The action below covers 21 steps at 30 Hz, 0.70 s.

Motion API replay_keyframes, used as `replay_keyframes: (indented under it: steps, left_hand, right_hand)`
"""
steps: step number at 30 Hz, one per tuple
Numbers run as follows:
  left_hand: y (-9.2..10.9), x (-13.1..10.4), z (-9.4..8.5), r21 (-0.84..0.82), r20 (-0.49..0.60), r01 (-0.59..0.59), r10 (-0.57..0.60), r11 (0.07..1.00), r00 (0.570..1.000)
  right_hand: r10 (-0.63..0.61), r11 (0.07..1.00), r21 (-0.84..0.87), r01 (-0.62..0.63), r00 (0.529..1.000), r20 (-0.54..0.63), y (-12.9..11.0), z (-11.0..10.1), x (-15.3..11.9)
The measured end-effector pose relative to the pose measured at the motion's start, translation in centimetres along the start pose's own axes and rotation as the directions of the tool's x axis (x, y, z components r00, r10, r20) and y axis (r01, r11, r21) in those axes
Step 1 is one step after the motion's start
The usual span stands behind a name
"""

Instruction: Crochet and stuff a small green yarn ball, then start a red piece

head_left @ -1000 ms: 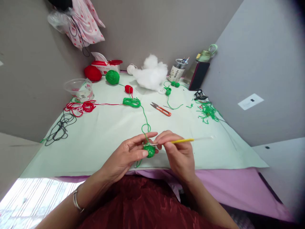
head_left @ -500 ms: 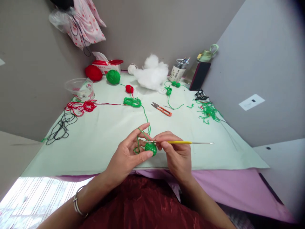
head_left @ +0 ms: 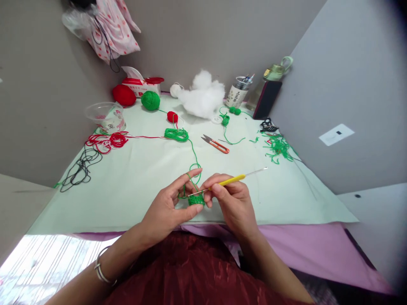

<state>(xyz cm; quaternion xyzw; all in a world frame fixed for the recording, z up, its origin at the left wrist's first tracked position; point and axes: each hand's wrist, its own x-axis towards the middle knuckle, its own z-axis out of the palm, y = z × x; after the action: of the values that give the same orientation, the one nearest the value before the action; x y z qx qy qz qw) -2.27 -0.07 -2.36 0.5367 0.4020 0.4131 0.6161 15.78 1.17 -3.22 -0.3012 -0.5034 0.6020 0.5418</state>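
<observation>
My left hand [head_left: 171, 199] pinches a small green crocheted piece [head_left: 196, 200] between thumb and fingers, with green yarn [head_left: 194, 154] looped over its raised index finger. That yarn runs back to a green coiled bundle [head_left: 176, 134]. In my right hand [head_left: 233, 197], closed around its handle, is a yellow crochet hook [head_left: 230, 181]. The hook's left tip lies at the top edge of the crocheted piece, and its other metal end points up to the right. Orange-handled thread snips [head_left: 216, 145] lie beyond my hands.
White stuffing [head_left: 203, 97], a green yarn ball [head_left: 150, 101] and a red yarn ball [head_left: 124, 95] sit at the back. A clear plastic tub [head_left: 106, 118] stands left. At right are a pen holder [head_left: 237, 93], a phone [head_left: 267, 100] and green yarn scraps [head_left: 278, 149].
The hook has tilted from nearly level, its right end now higher and further left. The crocheted piece has shifted slightly left and turned in my left hand.
</observation>
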Motion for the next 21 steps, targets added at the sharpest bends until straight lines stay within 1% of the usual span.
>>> replay_keyframes:
  steps: [3,7,10,13,16,19,21]
  left_hand:
    - [0.2,0.0,0.1,0.024,-0.036,-0.015,0.016,1.000,0.999]
    - [0.4,0.0,0.1,0.043,-0.038,-0.028,0.029,0.999,0.999]
    - [0.5,0.0,0.0,0.081,-0.046,-0.032,0.035,0.996,0.998]
    - [0.6,0.0,0.0,0.137,-0.053,-0.049,0.057,0.989,0.997]
    - [0.6,0.0,0.0,0.196,-0.051,-0.074,0.085,0.978,0.995]
    - [0.4,0.0,-0.1,0.252,-0.053,-0.096,0.113,0.963,0.992]
    - [0.3,0.0,-0.2,0.287,-0.056,-0.104,0.125,0.952,0.991]
  right_hand:
    - [-0.009,1.000,0.000,0.009,1.000,0.018,-0.1,-0.3,-0.1]
    - [-0.024,1.000,0.016,0.024,0.999,0.026,-0.4,-0.5,-0.2]
    - [-0.047,0.999,-0.017,0.048,0.998,0.048,-0.8,-0.6,-0.3]
    - [-0.096,0.987,-0.124,0.103,0.993,0.064,-1.2,-0.6,-0.4]
    - [-0.153,0.948,-0.268,0.171,0.984,0.087,-1.6,-0.5,-0.5]
    - [-0.216,0.885,-0.393,0.249,0.968,0.125,-1.9,-0.4,-0.6]
    - [-0.249,0.825,-0.481,0.297,0.955,0.163,-2.1,-0.4,-0.6]
